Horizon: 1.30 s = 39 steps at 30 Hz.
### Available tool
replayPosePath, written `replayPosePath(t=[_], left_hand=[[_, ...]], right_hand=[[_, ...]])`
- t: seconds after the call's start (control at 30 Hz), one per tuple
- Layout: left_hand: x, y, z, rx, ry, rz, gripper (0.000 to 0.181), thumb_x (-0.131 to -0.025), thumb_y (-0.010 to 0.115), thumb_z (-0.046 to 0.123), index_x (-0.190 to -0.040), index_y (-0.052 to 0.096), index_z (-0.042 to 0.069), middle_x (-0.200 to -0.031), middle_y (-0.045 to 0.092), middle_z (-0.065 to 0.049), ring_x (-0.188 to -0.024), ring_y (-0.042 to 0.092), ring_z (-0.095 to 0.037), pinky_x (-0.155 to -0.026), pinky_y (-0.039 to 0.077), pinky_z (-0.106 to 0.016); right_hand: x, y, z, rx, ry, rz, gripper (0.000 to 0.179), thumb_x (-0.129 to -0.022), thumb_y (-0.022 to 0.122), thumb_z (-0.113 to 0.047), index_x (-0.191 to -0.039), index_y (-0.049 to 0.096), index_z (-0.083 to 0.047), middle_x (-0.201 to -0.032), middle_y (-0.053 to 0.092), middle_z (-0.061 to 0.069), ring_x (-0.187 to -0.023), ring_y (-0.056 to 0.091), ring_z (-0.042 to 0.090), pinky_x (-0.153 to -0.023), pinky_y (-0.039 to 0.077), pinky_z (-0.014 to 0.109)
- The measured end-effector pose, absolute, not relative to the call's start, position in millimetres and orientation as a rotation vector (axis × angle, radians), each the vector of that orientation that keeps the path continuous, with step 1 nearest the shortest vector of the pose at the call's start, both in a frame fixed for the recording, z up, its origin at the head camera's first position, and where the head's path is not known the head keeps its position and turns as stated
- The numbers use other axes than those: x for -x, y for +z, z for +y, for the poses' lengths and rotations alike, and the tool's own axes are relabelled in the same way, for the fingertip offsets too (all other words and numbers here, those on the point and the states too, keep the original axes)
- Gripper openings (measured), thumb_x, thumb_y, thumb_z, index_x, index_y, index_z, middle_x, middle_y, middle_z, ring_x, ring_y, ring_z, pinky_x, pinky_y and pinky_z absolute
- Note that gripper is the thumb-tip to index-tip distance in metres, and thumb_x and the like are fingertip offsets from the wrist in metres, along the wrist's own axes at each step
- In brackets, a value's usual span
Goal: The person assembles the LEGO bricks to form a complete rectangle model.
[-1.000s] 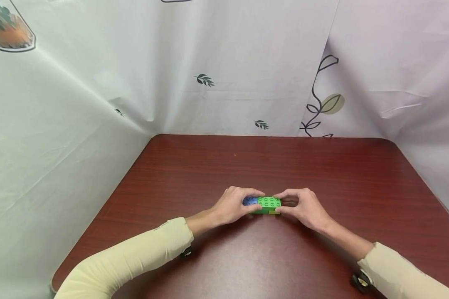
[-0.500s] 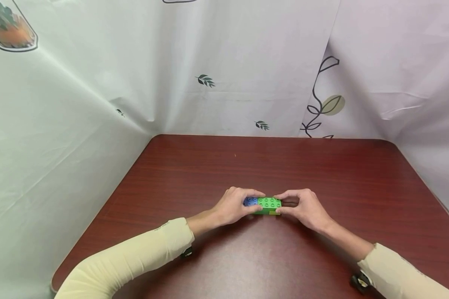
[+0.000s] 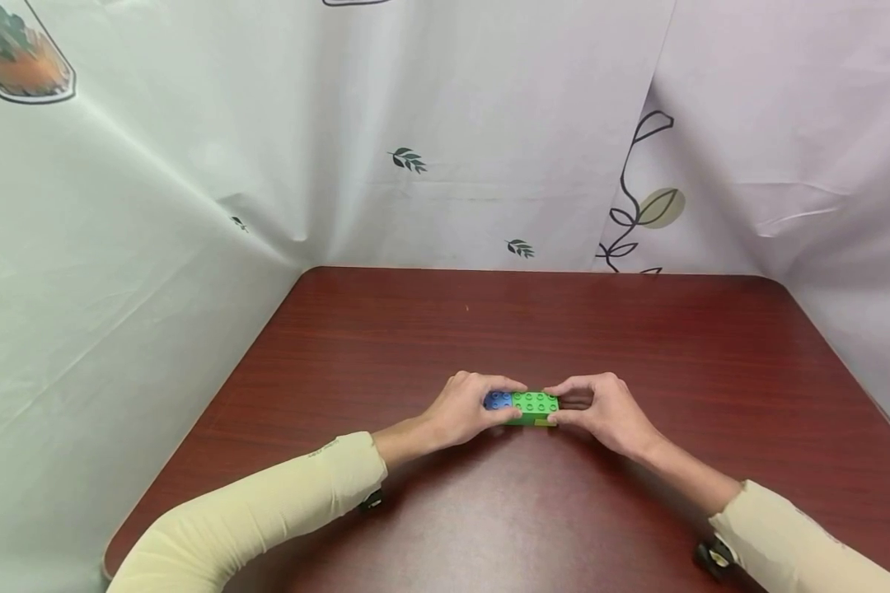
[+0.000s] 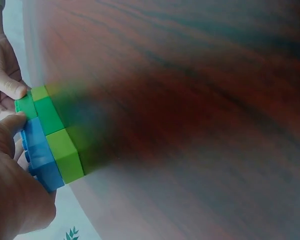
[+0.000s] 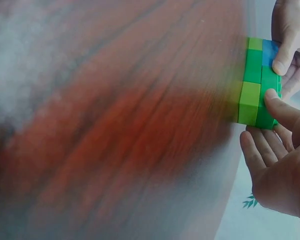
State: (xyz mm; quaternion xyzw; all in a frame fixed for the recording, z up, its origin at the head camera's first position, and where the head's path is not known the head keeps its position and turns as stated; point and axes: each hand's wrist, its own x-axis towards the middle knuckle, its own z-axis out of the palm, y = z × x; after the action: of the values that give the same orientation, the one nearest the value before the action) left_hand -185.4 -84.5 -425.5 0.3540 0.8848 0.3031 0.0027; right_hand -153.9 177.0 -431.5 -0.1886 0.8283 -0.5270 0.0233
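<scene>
A two-layer block of toy building bricks lies on the table at its middle. Its top layer is a blue brick on the left and a bright green brick on the right, studs facing up. Beneath them, in the left wrist view, run a lime brick, a darker green brick and another lime brick. My left hand pinches the block between thumb and fingers near the seam of the two top bricks. The right hand grips the green brick's right end the same way, thumb on the near side.
The dark red wooden table has rounded far corners. A pale printed cloth with leaf patterns hangs behind it and along both sides. Both forearms wear pale yellow sleeves.
</scene>
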Motion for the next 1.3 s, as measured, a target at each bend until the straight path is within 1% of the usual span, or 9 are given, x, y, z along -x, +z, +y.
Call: replayPosePath(t=[0.33,0.67,0.97,1.13,1.3], left_hand=[[186,-426,-83,-1.104,0.955,2.782,0.034,-0.095,0.084,0.028,-0.127,0.079,0.019,-0.117,0.079,0.004,-0.092,0.070,-0.005,-0.076,0.053,-0.022],[187,-426,-82,-1.104,0.952,2.776,0.034,-0.095,0.084,0.030,-0.127,0.080,0.021,-0.117,0.079,0.004,-0.086,0.068,-0.003,-0.072,0.052,-0.020],[187,-426,-83,-1.132,0.916,2.782,0.036,-0.095,0.083,0.031,-0.129,0.078,0.020,-0.118,0.079,0.004,-0.091,0.070,-0.004,-0.074,0.053,-0.022],[187,-427,-86,-1.133,0.884,2.768,0.043,-0.096,0.082,0.034,-0.135,0.075,0.018,-0.123,0.077,0.004,-0.096,0.070,-0.005,-0.079,0.054,-0.024],[187,-427,-95,-1.113,0.874,2.759,0.052,-0.096,0.082,0.038,-0.142,0.070,0.016,-0.128,0.075,0.001,-0.096,0.068,-0.007,-0.082,0.054,-0.027]], right_hand=[[155,-430,177,0.561,-1.640,2.552,0.034,-0.083,0.091,-0.004,-0.115,0.079,0.002,-0.113,0.078,0.018,-0.105,0.077,0.030,-0.084,0.061,0.030],[158,-428,177,0.575,-1.611,2.554,0.031,-0.084,0.090,-0.003,-0.113,0.080,0.001,-0.112,0.078,0.018,-0.104,0.077,0.031,-0.084,0.062,0.031],[157,-426,176,0.571,-1.580,2.553,0.030,-0.085,0.090,-0.005,-0.112,0.078,-0.001,-0.112,0.078,0.015,-0.106,0.077,0.030,-0.085,0.062,0.034],[156,-426,176,0.588,-1.538,2.573,0.032,-0.086,0.089,-0.005,-0.115,0.075,-0.002,-0.111,0.077,0.012,-0.105,0.076,0.028,-0.088,0.062,0.038],[156,-425,177,0.575,-1.511,2.597,0.035,-0.085,0.090,-0.005,-0.116,0.074,-0.002,-0.111,0.077,0.012,-0.103,0.076,0.027,-0.088,0.062,0.039]])
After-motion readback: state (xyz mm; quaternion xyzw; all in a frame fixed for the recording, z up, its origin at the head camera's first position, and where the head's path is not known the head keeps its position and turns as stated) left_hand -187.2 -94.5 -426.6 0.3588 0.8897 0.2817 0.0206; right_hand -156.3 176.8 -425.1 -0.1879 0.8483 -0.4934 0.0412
